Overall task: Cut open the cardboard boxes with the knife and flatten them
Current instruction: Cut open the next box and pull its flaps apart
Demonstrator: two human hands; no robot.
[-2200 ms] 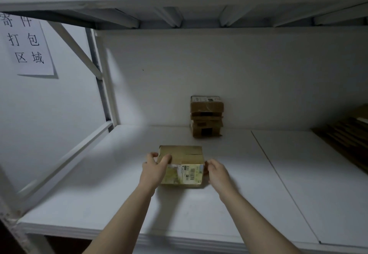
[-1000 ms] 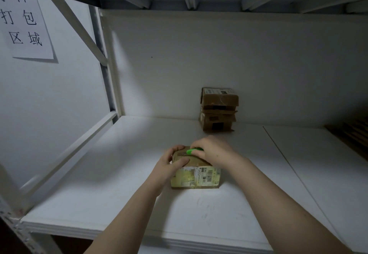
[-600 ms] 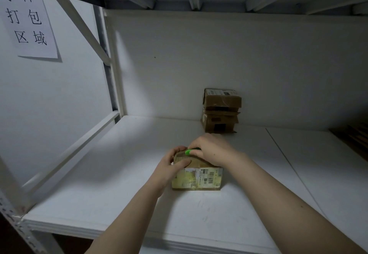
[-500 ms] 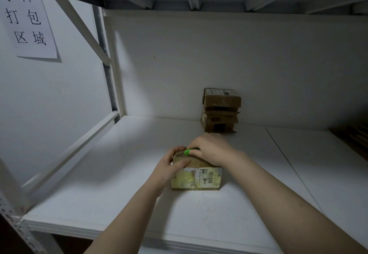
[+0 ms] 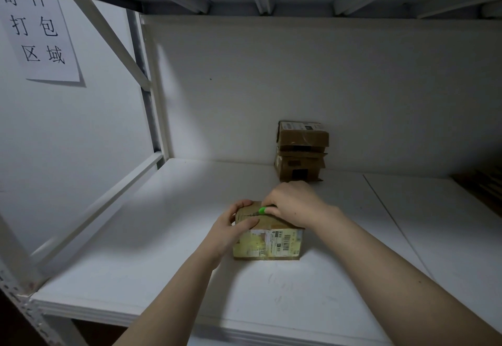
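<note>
Left hand [image 5: 233,230] grips the left end of the small cardboard box [image 5: 271,242], fingers curled over the far top edge, thumb lying on the top face. Right hand [image 5: 294,204] is closed round the knife [image 5: 262,210]. Only a short green bit of the handle shows past the fingers, low over the box top; a thin dark line runs left from it and is probably the blade, too small to be sure. The box sits just below frame centre on the white shelf board [image 5: 163,237], upright, flaps closed, brown tape across the top. A yellowish shipping label with barcodes covers the front face. A stack of two more boxes [image 5: 301,153] stands against the back wall in the centre right, behind the right hand and apart from the held box. Bare board lies left of the box and in front of it down to the shelf's front edge at the bottom. A seam [image 5: 394,223] divides the boards to the right. The upright post and diagonal brace [image 5: 114,38] close off the left side, and the upper shelf's ribs cross the top. A paper sign [image 5: 40,33] hangs upper left, and dark flat cardboard [image 5: 486,182] sits at the right edge.
</note>
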